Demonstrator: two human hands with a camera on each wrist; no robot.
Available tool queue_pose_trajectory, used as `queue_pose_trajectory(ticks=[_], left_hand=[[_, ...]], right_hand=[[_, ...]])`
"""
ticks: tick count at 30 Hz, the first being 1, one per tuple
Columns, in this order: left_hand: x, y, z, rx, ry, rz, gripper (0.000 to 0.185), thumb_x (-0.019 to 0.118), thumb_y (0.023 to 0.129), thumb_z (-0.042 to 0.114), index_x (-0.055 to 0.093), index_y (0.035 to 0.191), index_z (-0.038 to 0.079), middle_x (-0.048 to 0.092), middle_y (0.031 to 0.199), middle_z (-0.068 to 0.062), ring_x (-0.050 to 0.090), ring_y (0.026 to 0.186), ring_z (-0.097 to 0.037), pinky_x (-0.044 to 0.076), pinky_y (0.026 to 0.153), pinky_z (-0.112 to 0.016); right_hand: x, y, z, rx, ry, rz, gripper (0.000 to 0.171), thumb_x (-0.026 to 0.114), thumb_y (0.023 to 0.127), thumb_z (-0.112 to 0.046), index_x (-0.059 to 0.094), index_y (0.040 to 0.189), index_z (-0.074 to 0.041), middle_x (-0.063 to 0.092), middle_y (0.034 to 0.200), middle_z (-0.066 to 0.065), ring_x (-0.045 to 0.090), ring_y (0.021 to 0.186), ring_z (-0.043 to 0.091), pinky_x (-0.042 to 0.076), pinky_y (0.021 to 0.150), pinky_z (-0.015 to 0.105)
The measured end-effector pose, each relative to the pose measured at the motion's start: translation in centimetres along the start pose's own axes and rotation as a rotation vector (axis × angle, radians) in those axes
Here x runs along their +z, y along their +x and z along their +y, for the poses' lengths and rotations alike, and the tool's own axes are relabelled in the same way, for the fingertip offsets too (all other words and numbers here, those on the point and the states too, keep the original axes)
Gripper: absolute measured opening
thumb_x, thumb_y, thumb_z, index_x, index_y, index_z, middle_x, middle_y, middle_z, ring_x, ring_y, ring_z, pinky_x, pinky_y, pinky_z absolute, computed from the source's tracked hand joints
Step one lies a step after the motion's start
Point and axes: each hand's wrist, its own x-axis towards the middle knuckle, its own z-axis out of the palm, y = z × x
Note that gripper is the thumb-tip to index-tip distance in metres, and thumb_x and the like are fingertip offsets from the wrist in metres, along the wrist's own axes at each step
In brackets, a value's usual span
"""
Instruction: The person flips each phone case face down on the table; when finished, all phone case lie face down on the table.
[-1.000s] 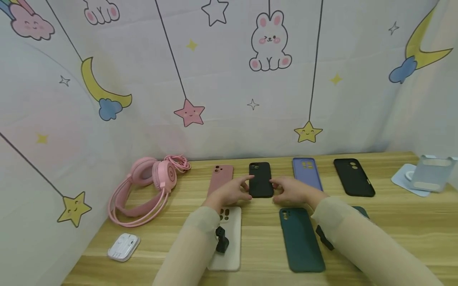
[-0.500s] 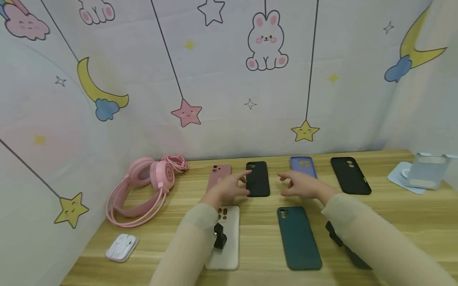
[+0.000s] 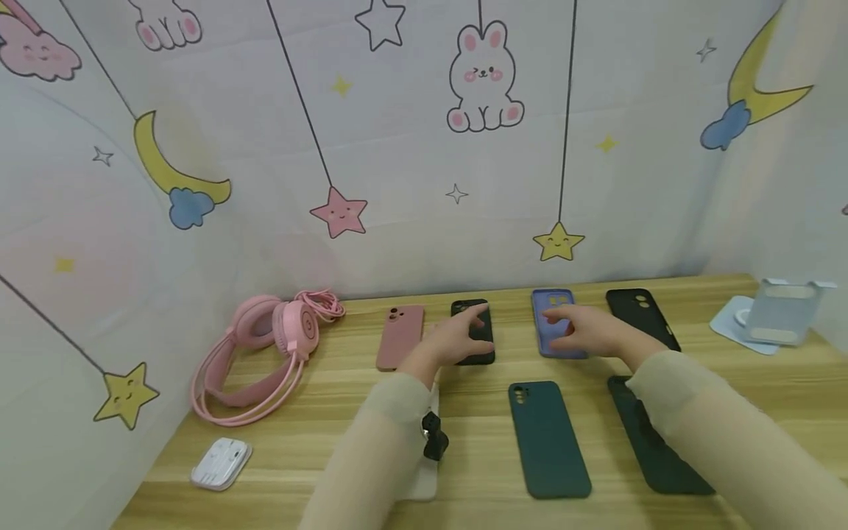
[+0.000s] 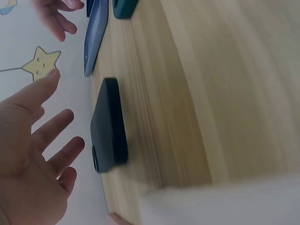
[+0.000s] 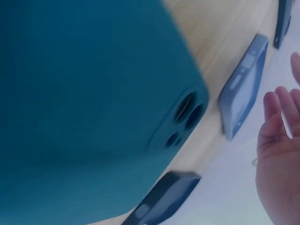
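In the head view my left hand [image 3: 453,340] hovers over a black phone case [image 3: 482,333] in the back row, fingers spread and partly hiding it. The left wrist view shows a gap between this hand [image 4: 35,159] and the black case [image 4: 110,129], which stays on the table. My right hand [image 3: 592,330] is above a purple phone case [image 3: 545,338], its fingers loosely bent and holding nothing. In the right wrist view that hand [image 5: 281,150] is apart from the purple case [image 5: 244,89]. A green phone case [image 5: 93,103] fills much of that view.
Along the back lie a pink phone case [image 3: 400,338] and another black case [image 3: 639,316]. In front are a green case [image 3: 550,442], a dark green case [image 3: 662,456] and a partly hidden white case [image 3: 427,478]. Pink headphones [image 3: 298,331], boxed earphones [image 3: 221,464] and a stand [image 3: 785,313] flank them.
My right hand has moved right, from beside the black case to over the purple case. My left hand has shifted right, over the black case, uncovering the pink one. The head view has drifted slightly.
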Motion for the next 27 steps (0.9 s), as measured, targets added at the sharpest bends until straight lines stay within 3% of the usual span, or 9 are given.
queue_pose_trajectory(ticks=[7, 15, 21, 27], left_hand=[[1.1, 0.7, 1.8, -0.002, 0.048, 0.024, 0.072, 0.064, 0.088, 0.039, 0.027, 0.149, 0.028, 0.05, 0.135, -0.001, 0.042, 0.126, -0.029, 0.024, 0.101, -0.058], [2.7, 1.5, 4.3, -0.036, 0.127, 0.041, 0.066, 0.062, 0.087, 0.046, 0.035, 0.146, 0.03, 0.046, 0.136, -0.001, 0.037, 0.126, -0.03, 0.026, 0.099, -0.052], [3.5, 1.8, 5.1, -0.076, 0.09, -0.018, 0.061, 0.059, 0.089, 0.048, 0.036, 0.144, 0.036, 0.034, 0.147, -0.003, 0.031, 0.131, -0.032, 0.022, 0.102, -0.055], [4.0, 2.1, 5.1, -0.068, 0.045, -0.078, 0.06, 0.058, 0.09, 0.046, 0.035, 0.145, 0.035, 0.047, 0.139, 0.003, 0.031, 0.13, -0.032, 0.02, 0.102, -0.055]], right_hand=[[-0.2, -1.1, 1.4, 0.041, -0.016, 0.025, 0.063, 0.067, 0.087, -0.029, 0.043, 0.137, 0.003, 0.051, 0.131, 0.021, 0.058, 0.1, 0.028, 0.046, 0.084, 0.048], [-0.3, -2.5, 3.3, 0.088, -0.044, 0.053, 0.067, 0.069, 0.085, -0.037, 0.048, 0.134, 0.004, 0.048, 0.128, 0.026, 0.057, 0.101, 0.034, 0.045, 0.085, 0.051], [-0.3, -2.8, 3.8, 0.098, -0.038, 0.045, 0.062, 0.068, 0.086, -0.033, 0.05, 0.132, 0.003, 0.048, 0.121, 0.026, 0.053, 0.105, 0.039, 0.044, 0.085, 0.053], [-0.2, -2.8, 3.9, 0.091, -0.048, 0.025, 0.058, 0.068, 0.086, -0.03, 0.051, 0.13, 0.003, 0.049, 0.12, 0.026, 0.051, 0.108, 0.042, 0.041, 0.087, 0.056]])
